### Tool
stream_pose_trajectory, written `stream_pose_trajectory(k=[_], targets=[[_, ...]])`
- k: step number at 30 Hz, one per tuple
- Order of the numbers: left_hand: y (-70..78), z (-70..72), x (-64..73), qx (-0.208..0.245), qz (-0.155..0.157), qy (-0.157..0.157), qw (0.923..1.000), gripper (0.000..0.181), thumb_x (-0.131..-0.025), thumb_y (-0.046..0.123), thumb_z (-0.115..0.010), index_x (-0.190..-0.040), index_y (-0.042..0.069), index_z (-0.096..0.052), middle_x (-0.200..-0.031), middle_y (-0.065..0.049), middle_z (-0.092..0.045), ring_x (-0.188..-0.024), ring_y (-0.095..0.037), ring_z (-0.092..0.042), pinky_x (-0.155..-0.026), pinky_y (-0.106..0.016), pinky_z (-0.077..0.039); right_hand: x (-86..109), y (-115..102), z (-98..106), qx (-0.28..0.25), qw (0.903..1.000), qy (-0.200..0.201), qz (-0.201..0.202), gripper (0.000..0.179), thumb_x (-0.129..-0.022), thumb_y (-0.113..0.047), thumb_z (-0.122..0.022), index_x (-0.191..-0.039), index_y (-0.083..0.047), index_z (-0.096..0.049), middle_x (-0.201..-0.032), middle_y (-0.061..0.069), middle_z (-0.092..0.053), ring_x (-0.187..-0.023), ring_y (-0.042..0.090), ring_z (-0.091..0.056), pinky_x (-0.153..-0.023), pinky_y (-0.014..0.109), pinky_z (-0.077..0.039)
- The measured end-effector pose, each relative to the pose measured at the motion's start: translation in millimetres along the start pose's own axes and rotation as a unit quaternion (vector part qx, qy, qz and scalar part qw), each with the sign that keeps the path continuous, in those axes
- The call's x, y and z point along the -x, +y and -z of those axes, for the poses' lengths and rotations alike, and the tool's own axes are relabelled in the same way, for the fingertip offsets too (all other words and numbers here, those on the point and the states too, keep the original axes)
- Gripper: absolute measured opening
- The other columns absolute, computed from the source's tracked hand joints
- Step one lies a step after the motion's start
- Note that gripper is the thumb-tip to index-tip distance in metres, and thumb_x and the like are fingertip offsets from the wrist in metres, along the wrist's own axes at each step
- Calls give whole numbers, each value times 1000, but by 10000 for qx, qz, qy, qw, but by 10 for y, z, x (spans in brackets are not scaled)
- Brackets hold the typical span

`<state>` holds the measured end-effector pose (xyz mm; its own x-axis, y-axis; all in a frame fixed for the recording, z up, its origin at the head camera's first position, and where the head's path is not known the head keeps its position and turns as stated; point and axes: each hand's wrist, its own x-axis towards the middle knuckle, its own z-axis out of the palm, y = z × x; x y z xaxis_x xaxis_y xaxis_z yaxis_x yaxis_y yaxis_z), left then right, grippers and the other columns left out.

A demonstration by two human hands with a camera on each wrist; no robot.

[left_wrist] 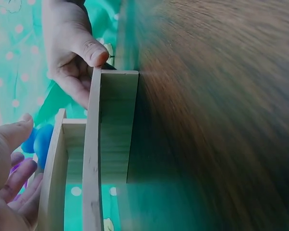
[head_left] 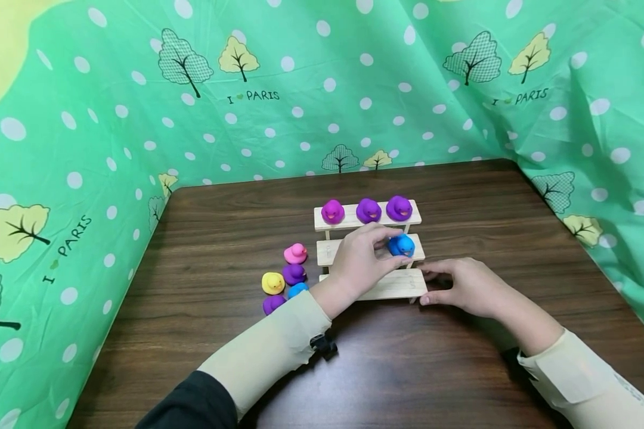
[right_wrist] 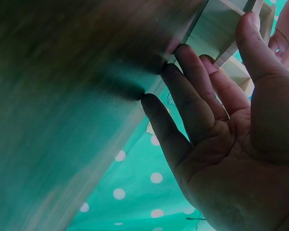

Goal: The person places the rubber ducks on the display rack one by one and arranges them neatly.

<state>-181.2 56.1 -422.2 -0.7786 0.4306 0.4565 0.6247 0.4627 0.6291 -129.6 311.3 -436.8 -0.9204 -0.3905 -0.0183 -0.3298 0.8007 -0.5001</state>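
Note:
A three-step wooden stand (head_left: 392,286) stands on the table. Three toy ducks line its top step: a magenta duck (head_left: 333,211), a purple duck (head_left: 368,211) and another purple duck (head_left: 399,208). My left hand (head_left: 361,259) reaches over the stand and pinches a blue duck (head_left: 402,245) at the right end of the middle step. In the left wrist view, this blue duck (left_wrist: 42,144) is right at the step's surface. My right hand (head_left: 469,287) grips the right end of the bottom step, thumb in front; in the right wrist view its other fingers (right_wrist: 159,120) reach the tabletop.
Left of the stand lie several loose ducks, among them a pink duck (head_left: 296,254), a yellow duck (head_left: 272,283) and a purple duck (head_left: 294,274). My left forearm partly covers this group. A green patterned cloth (head_left: 322,113) rises behind the dark wooden table (head_left: 209,238).

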Motion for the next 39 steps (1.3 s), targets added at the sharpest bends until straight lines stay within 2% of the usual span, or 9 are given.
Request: stream_pose_trajectory(k=[5, 11, 16, 20, 25, 28, 32, 35, 39], targets=[[-45, 133, 79, 93, 17, -14, 10000, 46, -83, 34, -92, -123, 17, -77, -113, 7, -74, -94, -9, -70, -86, -14, -53, -2, 3, -3, 9, 10000, -16, -9, 66, -81, -51, -88, -133, -13, -73, -103, -13, -76, -105, 19, -72, -92, 53, -56], [-112, 319, 183, 323, 43, -101, 9994, 46, -84, 32, -91, -125, 16, -76, -117, 7, -73, -101, -11, -70, -91, -17, -55, -1, 3, 4, 16, 10000, -39, -43, 70, -81, -56, -86, -134, -13, -72, -103, -12, -77, -106, 21, -72, -92, 54, -56], [-160, 460, 261, 666, -71, -113, 9977, 45, -84, 25, -92, -123, 10, -76, -115, -1, -74, -103, -17, -71, -94, -23, -57, 1, 4, 5, 14, 9999, -40, -109, 71, -81, -54, -87, -135, -12, -71, -104, -9, -77, -107, 22, -71, -92, 55, -56], [-234, 593, 338, 887, -130, 63, 9960, 39, -83, 20, -93, -116, 6, -78, -110, -3, -75, -103, -20, -71, -93, -28, -59, -2, 2, 2, -11, 9999, -32, -116, 71, -81, -53, -87, -135, -12, -71, -104, -9, -78, -108, 23, -71, -92, 55, -56], [-384, 802, 467, 902, -98, 586, 9942, 36, -80, 18, -94, -111, 6, -80, -107, 0, -76, -99, -20, -72, -85, -30, -62, -6, -11, 3, -1, 9999, -49, -137, 72, -80, -53, -88, -136, -11, -71, -105, -8, -77, -108, 23, -71, -92, 55, -56], [-486, 939, 527, 810, 44, 908, 9926, 35, -80, 18, -94, -111, 9, -80, -107, 2, -75, -94, -21, -72, -80, -36, -63, -9, -18, 10, 29, 9999, -30, -161, 71, -80, -52, -88, -135, -11, -71, -104, -9, -77, -109, 24, -71, -92, 55, -56], [-642, 1130, 579, 759, 449, 1132, 9897, 35, -82, 17, -93, -113, 12, -79, -109, -5, -74, -95, -21, -72, -82, -48, -63, -15, -20, 14, 27, 9998, -41, -182, 71, -80, -52, -88, -135, -11, -71, -103, -10, -77, -109, 24, -71, -93, 54, -55], [-797, 1249, 588, 666, 821, 1056, 9888, 42, -83, 16, -92, -122, 12, -76, -114, -11, -72, -105, -25, -71, -87, -49, -62, -20, -19, 6, 20, 9998, -68, -194, 71, -81, -53, -88, -135, -10, -71, -103, -10, -77, -109, 24, -70, -93, 54, -55], [-1019, 1318, 552, 186, 1321, 570, 9894, 49, -86, 19, -90, -130, 11, -71, -122, -11, -68, -113, -32, -67, -93, -48, -60, -15, -23, -8, -3, 9997, -95, -238, 71, -81, -52, -88, -135, -9, -71, -104, -9, -77, -109, 24, -71, -94, 55, -55]])
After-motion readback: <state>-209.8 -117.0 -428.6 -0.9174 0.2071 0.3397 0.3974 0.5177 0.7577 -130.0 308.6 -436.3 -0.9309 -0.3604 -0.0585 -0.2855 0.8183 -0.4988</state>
